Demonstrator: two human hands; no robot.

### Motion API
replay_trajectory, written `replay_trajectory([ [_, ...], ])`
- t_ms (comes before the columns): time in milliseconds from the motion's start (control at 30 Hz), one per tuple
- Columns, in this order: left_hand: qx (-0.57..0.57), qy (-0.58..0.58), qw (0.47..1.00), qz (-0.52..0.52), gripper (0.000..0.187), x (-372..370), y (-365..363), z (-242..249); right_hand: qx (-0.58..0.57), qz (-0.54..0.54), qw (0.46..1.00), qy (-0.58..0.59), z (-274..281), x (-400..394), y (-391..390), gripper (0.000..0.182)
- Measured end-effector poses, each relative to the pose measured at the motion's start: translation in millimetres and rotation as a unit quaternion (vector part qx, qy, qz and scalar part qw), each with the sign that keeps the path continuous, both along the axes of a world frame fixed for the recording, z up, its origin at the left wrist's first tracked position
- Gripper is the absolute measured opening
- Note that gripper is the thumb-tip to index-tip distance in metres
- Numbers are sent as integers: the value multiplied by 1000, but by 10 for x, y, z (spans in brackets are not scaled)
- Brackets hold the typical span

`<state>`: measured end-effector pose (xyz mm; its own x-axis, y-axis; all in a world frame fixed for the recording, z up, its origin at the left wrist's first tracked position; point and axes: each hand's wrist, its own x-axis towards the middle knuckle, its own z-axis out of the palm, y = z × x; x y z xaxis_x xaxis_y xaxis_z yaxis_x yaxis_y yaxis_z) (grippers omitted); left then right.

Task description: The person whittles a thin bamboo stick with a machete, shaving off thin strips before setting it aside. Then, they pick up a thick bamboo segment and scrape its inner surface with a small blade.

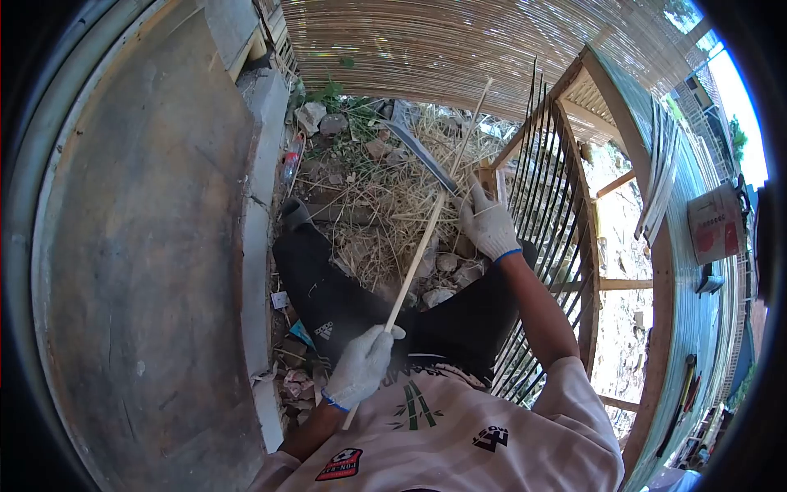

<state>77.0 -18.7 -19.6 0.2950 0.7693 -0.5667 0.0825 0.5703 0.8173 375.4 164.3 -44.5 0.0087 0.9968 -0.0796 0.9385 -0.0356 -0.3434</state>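
Note:
My left hand [363, 366], in a whitish knit glove, is closed around the lower part of a long pale bamboo strip [420, 250]. The strip slants up and away from my lap, past my right hand. My right hand [489, 223], gloved the same way with a blue cuff edge, is closed on the handle of a long-bladed knife [420, 153]. Its blade points up and left and crosses the strip close to my fingers. The knife's handle is mostly hidden in my grip.
Straw-like shavings [422, 184] and stones [447, 262] cover the ground between my legs. At left stands a large worn board [147, 246]. A slatted bamboo frame [566, 205] is close on my right, with a paint-stained bucket [715, 225] beyond. A bamboo screen [459, 49] spans the back.

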Motion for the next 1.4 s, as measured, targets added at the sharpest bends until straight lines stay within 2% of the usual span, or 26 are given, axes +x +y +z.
replay_trajectory([
  [67, 49, 45, 997, -28, 30, -12, -44, -28, -29, -42, 998, 22, -41, 29, 45, 73],
  [133, 74, 65, 995, -34, 30, 47, 9, -30, 35, 18, 986, 162, -154, 19, -195, 70],
  [167, 114, 95, 989, -25, 30, 97, 42, -81, -24, -3, 970, 240, -134, -45, -313, 65],
  [200, 153, 125, 980, -17, 29, 136, 72, -112, -10, 1, 956, 294, -384, -62, -362, 63],
  [267, 157, 154, 975, -27, 30, 145, 90, -52, -57, -5, 922, 383, -176, -247, -437, 49],
  [300, 160, 158, 974, -33, 30, 111, 84, -30, -59, -8, 920, 388, -218, -270, -434, 49],
  [367, 164, 167, 971, -39, 31, 30, 62, -30, -110, -35, 890, 441, -298, -325, -383, 34],
  [500, 196, 149, 966, -74, 34, -94, 15, -178, -119, -90, 844, 515, -99, -536, -387, 25],
  [567, 191, 142, 967, -93, 36, -118, 31, -197, -96, -98, 849, 511, -65, -624, -422, 25],
  [633, 55, 74, 993, -73, 43, -52, 145, -144, -90, -69, 854, 508, -45, -684, -482, 26],
  [667, 52, 74, 993, -71, 43, -13, 198, -143, -81, -41, 859, 504, -50, -713, -519, 26],
  [733, 97, 12, 995, 4, 43, 85, 366, -124, -60, -14, 866, 496, -66, -783, -589, 29],
  [800, 48, -7, 999, 24, 42, 156, 531, -65, -55, -4, 886, 461, -32, -836, -657, 27],
  [833, 23, -30, 999, 38, 39, 175, 592, -106, -53, 20, 902, 429, -67, -812, -643, 44],
  [867, -1, -52, 997, 51, 36, 204, 655, -159, -51, 20, 902, 428, -51, -784, -635, 44],
  [900, 72, 50, 995, 52, 30, 260, 713, -223, 3, 56, 949, 310, -11, -767, -640, 54],
  [933, 74, 51, 995, 48, 30, 255, 780, -262, 57, 89, 977, 185, 37, -762, -637, 64],
  [967, 166, 118, 979, 28, 28, 244, 838, -292, 23, 99, 984, 145, 101, -752, -651, 75],
  [1000, 254, 182, 950, 8, 26, 244, 880, -298, 22, 94, 985, 146, 79, -753, -681, 75],
  [1033, 289, 165, 942, 33, 24, 282, 923, -249, 39, 138, 982, 119, 48, -757, -714, 73],
  [1067, 291, 162, 942, 32, 24, 270, 934, -307, 59, 184, 977, 90, 40, -757, -717, 70],
  [1100, 313, 183, 932, 22, 24, 240, 966, -341, 7, 202, 978, 58, 102, -771, -707, 66],
  [1133, 335, 204, 920, 11, 25, 206, 997, -368, 11, 202, 978, 57, 112, -782, -675, 66],
  [1200, 302, 223, 927, -9, 25, 148, 1001, -348, 14, 223, 975, 5, 95, -818, -662, 63],
  [1233, 297, 224, 928, -10, 26, 134, 1000, -315, 63, 223, 972, 21, -19, -800, -632, 59],
  [1400, 267, 229, 936, -16, 27, 41, 854, -296, 40, 177, 983, 37, -18, -737, -445, 56],
])
